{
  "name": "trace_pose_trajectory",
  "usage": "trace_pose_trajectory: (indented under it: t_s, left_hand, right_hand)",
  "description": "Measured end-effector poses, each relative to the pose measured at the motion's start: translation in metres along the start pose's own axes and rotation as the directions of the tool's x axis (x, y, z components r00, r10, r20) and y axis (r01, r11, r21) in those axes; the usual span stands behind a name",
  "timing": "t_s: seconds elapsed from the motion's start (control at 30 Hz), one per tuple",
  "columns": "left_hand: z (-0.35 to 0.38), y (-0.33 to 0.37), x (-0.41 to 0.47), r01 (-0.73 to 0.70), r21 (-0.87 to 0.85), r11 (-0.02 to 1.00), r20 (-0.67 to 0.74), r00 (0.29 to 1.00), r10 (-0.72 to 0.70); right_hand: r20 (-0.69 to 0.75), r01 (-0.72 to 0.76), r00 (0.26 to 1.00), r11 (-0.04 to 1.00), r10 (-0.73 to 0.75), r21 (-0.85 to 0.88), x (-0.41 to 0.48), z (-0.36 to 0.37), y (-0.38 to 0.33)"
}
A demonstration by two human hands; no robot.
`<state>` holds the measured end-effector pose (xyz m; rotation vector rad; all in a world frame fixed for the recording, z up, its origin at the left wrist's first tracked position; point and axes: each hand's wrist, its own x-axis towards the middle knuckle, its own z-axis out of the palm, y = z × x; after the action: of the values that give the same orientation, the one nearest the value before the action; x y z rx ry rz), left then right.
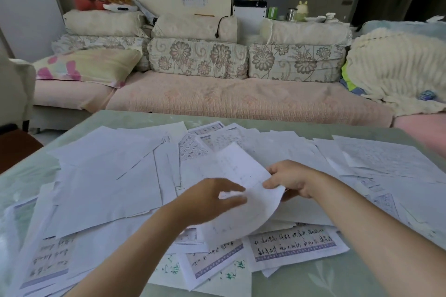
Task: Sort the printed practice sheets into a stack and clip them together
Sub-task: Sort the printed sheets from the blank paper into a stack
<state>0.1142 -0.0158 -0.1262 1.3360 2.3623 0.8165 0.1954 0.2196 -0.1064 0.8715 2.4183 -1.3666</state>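
Paper-strewn table [350, 282] | curled sheet [241, 169] held between left hand [207, 200], right hand [289, 179]

Single head view — forward, downward, close over the table [337, 279]

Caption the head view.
One curled sheet held by left hand and right hand over practice sheets scattered on the green table, sofa behind.

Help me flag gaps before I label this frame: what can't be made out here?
All in the head view:
Held sheet: print too faint and motion-blurred to read.
Left hand: fingers blurred, so its grip on the sheet is unclear; the right hand pinches the edge.
Scattered sheets: lower ones covered by upper ones, count unknown.
Sheets at the lower left: cut off by the frame edge.
Clip: none visible, possibly buried.
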Motion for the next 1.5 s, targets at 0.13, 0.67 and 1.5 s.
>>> trace_pose_trajectory:
  t_s: [0.13, 0.67, 1.5]
  left_hand:
    - [0.0, 0.004, 0.033, 0.089, -0.069, 0.994, -0.35, 0.931, -0.108]
    - [0.03, -0.003, 0.16, 0.737, -0.116, 0.665, -0.244, 0.628, -0.739]
    - [-0.022, 0.079, 0.086, -0.095, -0.933, 0.347, -0.274, 0.811, -0.517]
  right_hand:
    - [-0.191, -0.001, 0.981, 0.993, 0.023, 0.118, -0.005, -0.036, 0.026]
    - [-0.479, -0.098, 0.876, 0.991, 0.045, -0.086, 0.023, -0.052, 0.093]
    - [-0.381, 0.165, 0.918, 0.981, -0.113, 0.105, 0.005, -0.067, 0.091]
